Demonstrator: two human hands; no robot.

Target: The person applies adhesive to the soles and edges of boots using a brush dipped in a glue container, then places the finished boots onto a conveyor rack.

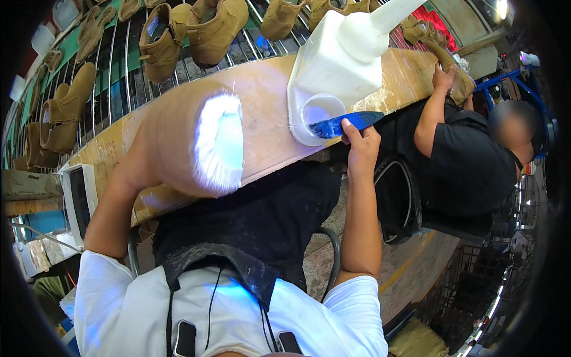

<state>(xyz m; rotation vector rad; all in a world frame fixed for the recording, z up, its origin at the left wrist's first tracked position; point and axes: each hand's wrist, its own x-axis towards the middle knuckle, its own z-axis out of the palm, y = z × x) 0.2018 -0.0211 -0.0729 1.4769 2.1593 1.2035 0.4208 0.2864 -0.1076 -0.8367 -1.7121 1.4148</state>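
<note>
A tan boot (169,128) with a white fleecy lining (221,143) is held up over the board by my left hand (141,166). Its opening faces right, and the boot hides my left fingers. In my right hand (361,149), thumb and fingers pinch the blue handle of a brush (360,120). The brush's lower end reaches into a round white cup (326,102). This cup adjoins the base of a white plastic bottle (333,56) with a long spout, which stands on the board.
Beneath is a long, worn tan board (270,89). A metal-rod rack (128,71) beyond it carries several tan boots (217,27). At the right, a co-worker in black (470,160) handles another tan boot (461,86). A white-framed box (80,190) sits at the board's left end.
</note>
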